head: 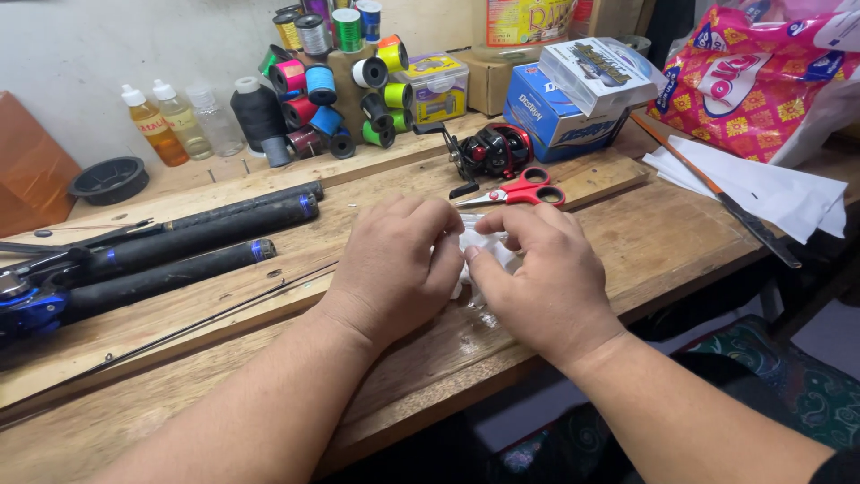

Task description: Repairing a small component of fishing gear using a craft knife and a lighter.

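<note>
We are bringing both hands together over the wooden tabletop (663, 242), and between them we are working a small white wad (475, 240) of what looks like soft tissue or thin crumpled film. The left hand (394, 264) is curling its fingers down over one side of the wad, pinching it; the right hand (542, 278) is pinching the other side between thumb and fingertips. We are judging the wad to be very light, limp and easy to tear, with no stiffness of its own, so it is best taken at its edges with the fingertips and pulled gently rather than squeezed hard. Most of it is hiding under our fingers; what is showing is white, wrinkled and slightly glossy, lying on the tabletop right between the two hands, with a shiny scrap just below it, toward the wrists.

Just beyond the right hand, red-handled scissors (524, 191) are lying flat, and past them a black and red fishing reel (491, 151) is sitting. Farther beyond the left hand a rack of coloured thread spools (336, 85) is standing. Well off to the outside of the left hand, dark rod handles (197, 237) are lying across the tabletop. Out past the right hand, white paper (761, 188) is resting.
</note>
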